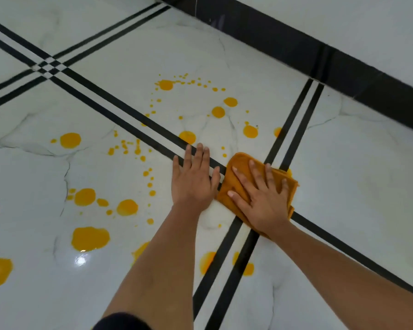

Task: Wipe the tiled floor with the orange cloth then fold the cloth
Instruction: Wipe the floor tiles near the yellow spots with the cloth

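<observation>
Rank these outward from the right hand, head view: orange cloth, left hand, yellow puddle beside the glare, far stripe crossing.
1. orange cloth, under the right hand.
2. left hand, just to its left.
3. yellow puddle beside the glare, lower left.
4. far stripe crossing, upper left.

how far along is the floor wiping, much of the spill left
Early. Done: only the patch by the hands looks wiped. In hand: the right hand presses flat on the orange cloth, over the black stripes; the left hand rests flat on the tiled floor beside it. Left: yellow puddles and drops cover most of the tile, then folding the cloth.
</observation>
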Demonstrator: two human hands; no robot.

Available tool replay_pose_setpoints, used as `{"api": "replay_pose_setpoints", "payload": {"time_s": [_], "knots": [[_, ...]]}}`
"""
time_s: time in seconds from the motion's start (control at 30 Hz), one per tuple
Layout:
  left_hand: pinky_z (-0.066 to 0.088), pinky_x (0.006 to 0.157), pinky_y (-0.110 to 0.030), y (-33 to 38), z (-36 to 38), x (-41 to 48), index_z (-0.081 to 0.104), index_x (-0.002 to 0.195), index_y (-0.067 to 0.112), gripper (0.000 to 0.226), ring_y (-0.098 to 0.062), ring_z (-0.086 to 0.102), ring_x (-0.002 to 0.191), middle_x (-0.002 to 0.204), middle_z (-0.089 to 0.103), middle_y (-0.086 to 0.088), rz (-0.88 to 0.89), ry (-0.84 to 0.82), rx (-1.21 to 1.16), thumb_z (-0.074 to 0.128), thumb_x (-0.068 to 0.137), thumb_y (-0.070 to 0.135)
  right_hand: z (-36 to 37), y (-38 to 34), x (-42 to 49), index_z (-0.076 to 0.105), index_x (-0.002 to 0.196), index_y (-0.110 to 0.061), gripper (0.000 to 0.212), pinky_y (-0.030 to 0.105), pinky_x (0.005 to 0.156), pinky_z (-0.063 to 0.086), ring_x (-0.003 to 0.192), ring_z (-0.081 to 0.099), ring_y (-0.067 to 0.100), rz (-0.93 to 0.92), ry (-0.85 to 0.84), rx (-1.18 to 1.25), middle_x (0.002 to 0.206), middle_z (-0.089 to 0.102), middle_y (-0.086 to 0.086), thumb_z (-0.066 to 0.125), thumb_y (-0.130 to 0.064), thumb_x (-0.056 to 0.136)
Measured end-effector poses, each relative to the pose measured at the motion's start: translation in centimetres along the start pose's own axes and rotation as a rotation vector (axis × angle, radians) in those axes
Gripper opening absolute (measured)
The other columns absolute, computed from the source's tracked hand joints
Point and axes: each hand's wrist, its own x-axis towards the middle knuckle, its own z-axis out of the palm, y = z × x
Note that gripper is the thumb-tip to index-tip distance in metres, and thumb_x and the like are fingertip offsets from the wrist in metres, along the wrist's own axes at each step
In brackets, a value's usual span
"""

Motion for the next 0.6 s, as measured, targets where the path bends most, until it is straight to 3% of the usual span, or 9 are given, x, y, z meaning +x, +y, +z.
{"api": "replay_pose_setpoints", "payload": {"time_s": [0.17,0.3,0.37,0.47,0.6], "knots": [[-0.003,0.114,-0.042,-0.1,0.1,-0.2,0.004,0.149,0.02,0.069,-0.018,-0.004,0.144,0.157,0.006,0.004,-0.003,-0.004,0.023,-0.004,0.088,0.051,-1.2,-1.0,4.3,-0.005,0.144,-0.046,0.061,0.066,0.109,0.002,0.144,-0.011,0.03,0.23,-0.009,0.118,0.158,-0.006,-0.004,0.004,-0.065,0.087],[-0.004,0.114,-0.041,0.1,0.1,0.0,0.009,0.148,0.022,0.068,-0.016,-0.003,0.144,0.157,0.008,0.005,-0.024,0.002,0.037,-0.001,0.087,0.05,-0.7,0.7,3.9,0.003,0.143,-0.048,0.064,0.069,0.105,0.012,0.144,0.003,0.032,-0.233,0.03,-0.041,0.158,0.006,-0.004,0.0,-0.071,0.084],[-0.004,0.114,-0.041,0.2,0.0,0.0,0.01,0.148,0.023,0.067,-0.015,-0.003,0.144,0.156,0.009,0.006,-0.036,0.008,0.029,0.0,0.088,0.05,-1.5,1.6,7.1,-0.005,0.141,-0.051,0.063,0.067,0.108,0.008,0.145,-0.005,0.028,-0.23,0.001,-0.028,0.158,-0.002,-0.007,-0.002,-0.072,0.082],[-0.005,0.114,-0.04,0.2,0.0,-0.1,0.008,0.148,0.025,0.067,-0.012,-0.007,0.143,0.156,0.008,0.007,-0.037,0.012,0.035,-0.002,0.087,0.051,-2.0,0.8,9.6,-0.002,0.144,-0.047,0.06,0.065,0.109,0.001,0.144,-0.008,0.028,0.0,0.025,0.058,0.158,-0.004,-0.006,0.008,-0.067,0.088],[-0.008,0.113,-0.037,0.3,0.0,-0.2,0.007,0.148,0.027,0.072,-0.006,-0.015,0.136,0.156,0.005,0.009,-0.055,0.033,0.036,-0.005,0.083,0.055,-1.2,2.2,7.1,0.002,0.142,-0.05,0.066,0.067,0.107,0.008,0.145,-0.002,0.03,-0.409,0.045,-0.063,0.158,0.001,-0.006,0.004,-0.074,0.081]]}}
